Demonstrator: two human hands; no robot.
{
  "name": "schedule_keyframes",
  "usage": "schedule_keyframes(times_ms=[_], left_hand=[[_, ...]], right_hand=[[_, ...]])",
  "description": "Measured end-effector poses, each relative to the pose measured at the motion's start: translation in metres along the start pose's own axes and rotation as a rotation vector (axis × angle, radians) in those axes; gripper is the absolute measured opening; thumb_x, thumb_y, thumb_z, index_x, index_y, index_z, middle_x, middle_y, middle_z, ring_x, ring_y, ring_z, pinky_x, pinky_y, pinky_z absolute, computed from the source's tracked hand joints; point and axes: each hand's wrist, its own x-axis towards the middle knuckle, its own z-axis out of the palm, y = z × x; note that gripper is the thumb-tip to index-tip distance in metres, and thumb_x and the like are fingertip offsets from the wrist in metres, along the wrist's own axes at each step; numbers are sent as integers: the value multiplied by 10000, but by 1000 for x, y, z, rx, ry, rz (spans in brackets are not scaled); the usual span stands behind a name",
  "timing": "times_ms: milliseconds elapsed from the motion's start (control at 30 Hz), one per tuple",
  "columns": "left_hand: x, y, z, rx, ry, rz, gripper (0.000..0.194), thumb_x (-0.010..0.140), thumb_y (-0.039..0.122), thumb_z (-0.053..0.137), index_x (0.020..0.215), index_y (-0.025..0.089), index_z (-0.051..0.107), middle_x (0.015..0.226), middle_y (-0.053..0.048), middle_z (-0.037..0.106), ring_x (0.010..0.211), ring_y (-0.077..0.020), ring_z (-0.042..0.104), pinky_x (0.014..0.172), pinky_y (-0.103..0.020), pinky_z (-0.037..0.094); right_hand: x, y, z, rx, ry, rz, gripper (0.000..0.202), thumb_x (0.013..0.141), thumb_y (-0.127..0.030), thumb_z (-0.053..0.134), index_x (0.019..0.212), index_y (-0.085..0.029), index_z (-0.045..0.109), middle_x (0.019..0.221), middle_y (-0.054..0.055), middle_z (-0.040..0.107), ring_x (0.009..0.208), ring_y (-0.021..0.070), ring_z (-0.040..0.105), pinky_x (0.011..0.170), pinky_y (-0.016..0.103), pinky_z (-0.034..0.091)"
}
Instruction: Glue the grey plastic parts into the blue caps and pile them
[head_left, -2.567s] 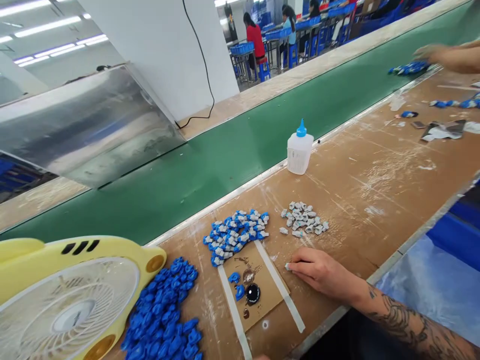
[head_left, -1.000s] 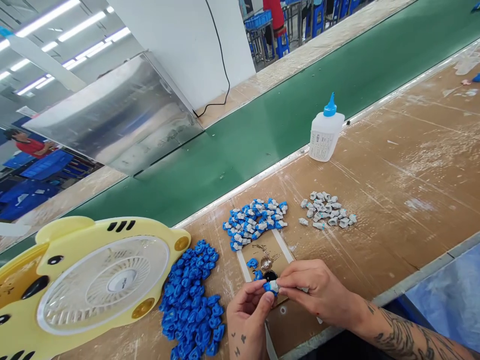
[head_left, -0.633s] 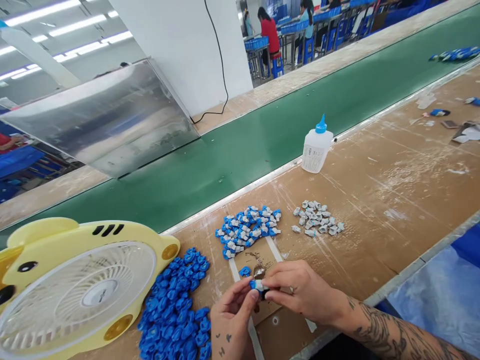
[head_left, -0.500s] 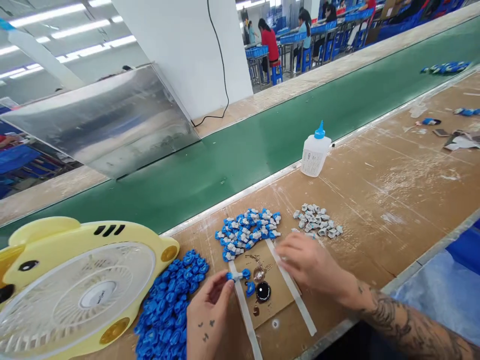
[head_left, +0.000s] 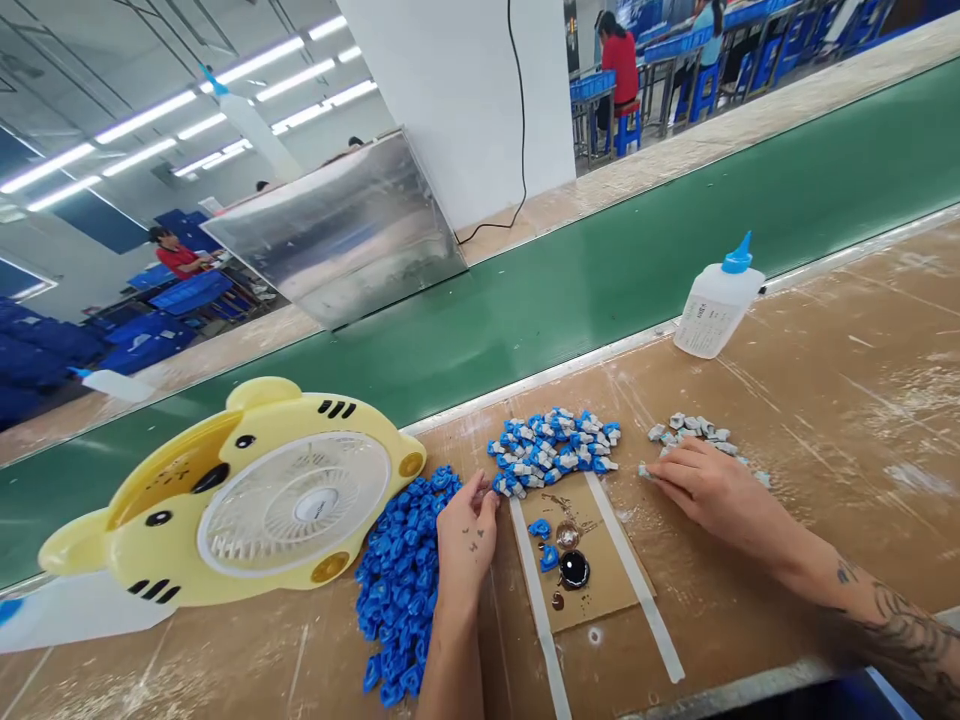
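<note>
Hands: two, set apart. The left hand (head_left: pixel 466 538) is placed at the near left edge of a blue-and-grey cluster (head_left: pixel 555 455), thumb and index fingertip drawn close; whether a piece is held there cannot be told. By the right hand (head_left: pixel 709 492), one small grey piece (head_left: pixel 643 470) is pinched at the fingertips, just left of the grey pile (head_left: pixel 697 425). That pile is partly covered by the hand, so no full count is obtained.

Between the hands, one cardboard sheet (head_left: pixel 607 555) is noted, with two pale tape strips (head_left: pixel 637 580) laid along its sides. On it are counted: two loose blue pieces (head_left: pixel 540 529), one round black pool (head_left: pixel 574 569), one shiny round patch (head_left: pixel 568 535) and one small brown spot (head_left: pixel 557 601). The cluster is located at the sheet's far edge; its pieces are overlapped, too many to be counted.

Left of the left hand, one blue heap (head_left: pixel 401 570) is found, likewise uncountable. Beside it, one yellow animal-faced fan (head_left: pixel 169 520) is observed. Beyond the grey pile, one blue-capped bottle (head_left: pixel 712 315) is stood near one green belt (head_left: pixel 585 290).
</note>
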Motion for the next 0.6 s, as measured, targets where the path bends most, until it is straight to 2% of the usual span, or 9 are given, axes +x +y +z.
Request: schedule_keyframes(times_ms=[67,167,267,333,433,533,600], left_hand=[[-11,-5,-18,37,17,20,319,791,318,561,996,205,778,969,-98,822,778,-261,770,767,-407,611],[-30,-16,-50,161,11,97,275,810,386,566,896,237,780,912,-83,819,776,-274,758,729,-398,610],[-38,-24,-69,353,-17,223,259,848,339,526,858,249,768,873,-79,807,794,-274,751,736,-385,600],[-35,-25,-69,475,-33,287,294,890,279,471,923,230,760,949,-99,796,857,-274,744,787,-387,589],[-20,-20,-57,574,-89,342,310,883,178,455,980,215,747,1027,-118,775,949,-287,714,865,-411,557],[-4,-14,-47,591,-168,363,304,824,95,485,902,241,740,891,-86,767,875,-279,697,827,-397,550],[1,-11,-48,589,-209,372,277,814,93,512,867,254,732,816,-65,754,828,-266,693,789,-371,552]], right_hand=[[-5,-7,-4,106,47,27,293,991,-148,477,916,-216,752,799,59,748,753,214,655,716,348,554],[-12,-19,-7,243,103,59,278,1005,-195,489,928,-225,755,817,56,760,764,210,678,700,334,573],[-17,-29,-5,318,127,71,263,1003,-198,504,911,-222,749,813,52,763,743,202,688,685,321,579],[-17,-34,-2,352,122,74,267,1003,-196,499,896,-219,743,807,55,763,731,200,692,665,318,581],[-15,-40,0,397,102,76,263,995,-185,498,897,-223,739,804,61,760,729,203,694,659,319,584],[-13,-44,-2,421,100,78,241,980,-165,511,916,-225,735,816,64,761,739,203,695,665,317,586],[-14,-45,-4,431,105,83,236,975,-158,514,920,-221,735,817,67,761,738,202,694,663,317,588]])
